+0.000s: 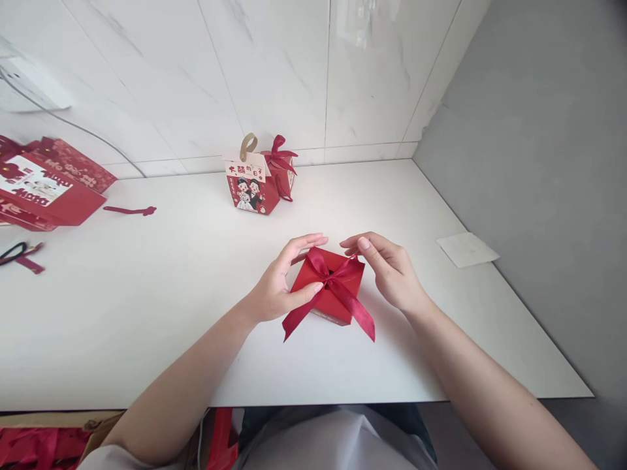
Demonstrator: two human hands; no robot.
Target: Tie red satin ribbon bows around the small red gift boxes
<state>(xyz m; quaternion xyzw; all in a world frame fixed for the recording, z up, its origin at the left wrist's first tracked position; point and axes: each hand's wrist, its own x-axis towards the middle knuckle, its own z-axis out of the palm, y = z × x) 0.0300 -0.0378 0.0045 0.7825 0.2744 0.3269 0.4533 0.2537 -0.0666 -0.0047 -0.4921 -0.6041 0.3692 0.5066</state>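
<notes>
A small red gift box (337,301) sits on the white table in front of me, tied on top with a dark red satin ribbon (360,313). The ribbon makes a bow whose two long tails hang toward me over the near side. My left hand (281,281) curves around the left side of the box, fingers behind it and thumb resting on top by the knot. At the box's far right corner, the thumb and index finger of my right hand (389,264) are closed at the end of the bow's right loop. The other right fingers are curled and partly hidden.
Toward the wall stand a red box with a cartoon couple (253,192) and another ribboned box (284,163). Flat red cartons (73,189) pile up at left, with a red strap (130,210) near them. A white paper (467,249) lies at right; red packaging (44,447) sits below the table edge.
</notes>
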